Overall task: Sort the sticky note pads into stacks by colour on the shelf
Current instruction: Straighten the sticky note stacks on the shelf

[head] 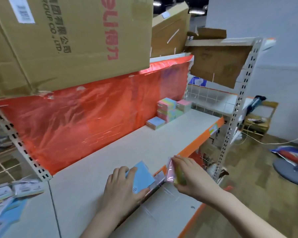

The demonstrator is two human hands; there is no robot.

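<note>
Left hand (122,184) grips blue pad (141,176), right hand (187,174) pinches pink pad (170,170) over shelf (127,152) edge, lower centre; loose pinch risks a drop to the floor.

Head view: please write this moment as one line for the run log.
left hand: holds blue pad | right hand: holds pink pad | shelf: stacks at far end

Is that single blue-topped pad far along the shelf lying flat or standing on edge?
Flat. The blue-topped pad shows its broad face up, resting on the shelf.
</note>
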